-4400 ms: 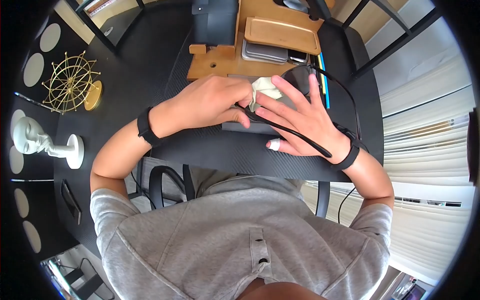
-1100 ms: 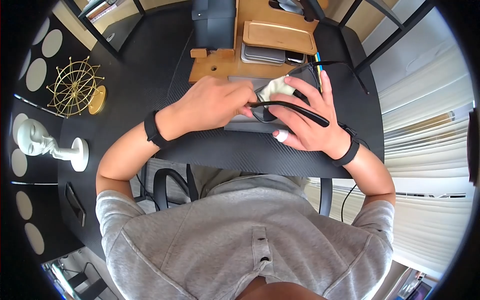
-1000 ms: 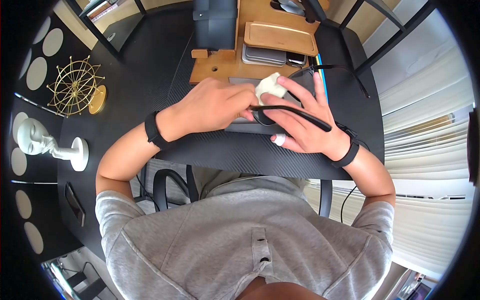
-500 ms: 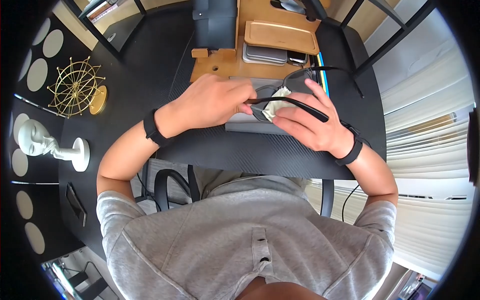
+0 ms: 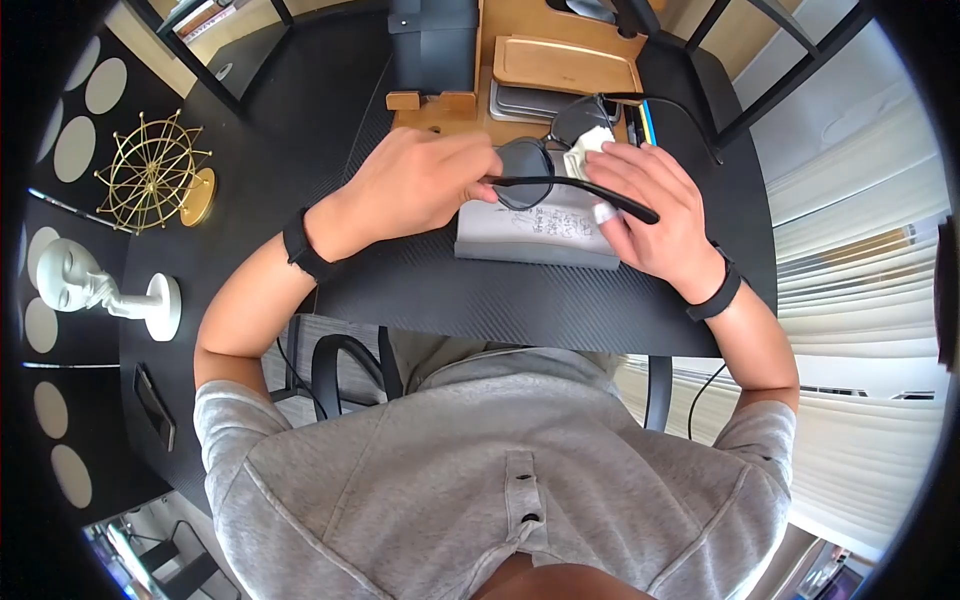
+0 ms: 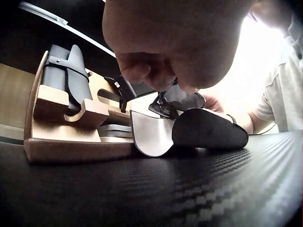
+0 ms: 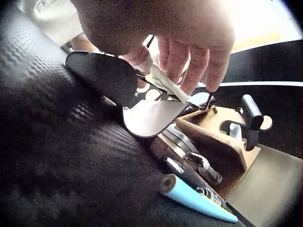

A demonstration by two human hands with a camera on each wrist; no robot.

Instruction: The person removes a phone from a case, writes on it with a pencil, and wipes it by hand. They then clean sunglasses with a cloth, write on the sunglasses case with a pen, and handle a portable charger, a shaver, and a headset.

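In the head view my left hand (image 5: 415,185) pinches the sunglasses (image 5: 525,165) at the near hinge. Both dark lenses face up, and the black arms stick out to the right. My right hand (image 5: 655,205), with white tape on its thumb, grips a pale cloth (image 5: 588,150) at the sunglasses' bridge and far lens. In the right wrist view the fingers curl over the cloth (image 7: 163,84). Below the sunglasses stands an open glasses case (image 5: 535,252), dark outside, with handwriting-like marks on its light inside. The left wrist view shows its dark flap (image 6: 208,130).
Behind the hands stands a wooden desk organizer (image 5: 565,65) bearing a black leather case (image 5: 432,50). A gold wheel ornament (image 5: 150,170), a white head sculpture (image 5: 65,272) and a phone (image 5: 155,405) stand or lie at left. A blue stick (image 7: 196,198) lies beside the organizer.
The sunglasses have risen away from me, uncovering the marked inside of the glasses case. My right hand has shifted right with the cloth, from the near lens toward the far one.
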